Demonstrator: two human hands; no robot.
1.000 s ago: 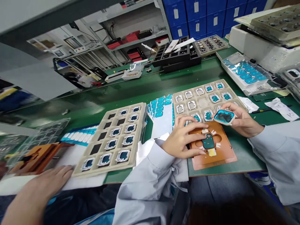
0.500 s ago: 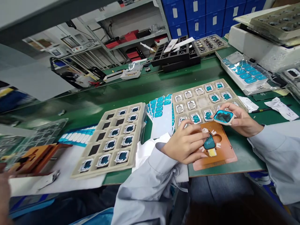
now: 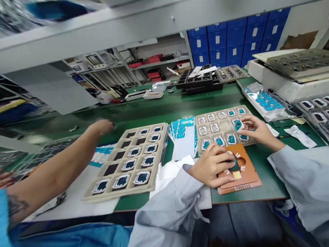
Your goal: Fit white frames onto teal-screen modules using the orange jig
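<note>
My right hand (image 3: 255,132) pinches a small rounded-square white frame with a blue-teal face (image 3: 239,126), like a watch case, tilted above the near right of a beige tray (image 3: 220,127). My left hand (image 3: 213,165) lies with fingers spread over an orange fixture plate (image 3: 250,176). Its fingertips touch a dark teal rounded piece (image 3: 233,167) in the plate, which they partly cover. White tabs and a yellow tab (image 3: 236,175) surround that piece. The beige tray holds white frames in its pockets, several with teal faces.
Left of my hands lie teal sticker sheets (image 3: 183,140), crumpled white paper (image 3: 171,171) and a second parts tray (image 3: 125,161). A co-worker's bare arm (image 3: 64,161) reaches over the bench at left. Bagged blue parts (image 3: 264,99) and a white foam box (image 3: 267,75) stand at right.
My right hand has raised and turned the frame, so its face now points more to the left. My left hand stays on the fixture. The co-worker's arm has come in from the left.
</note>
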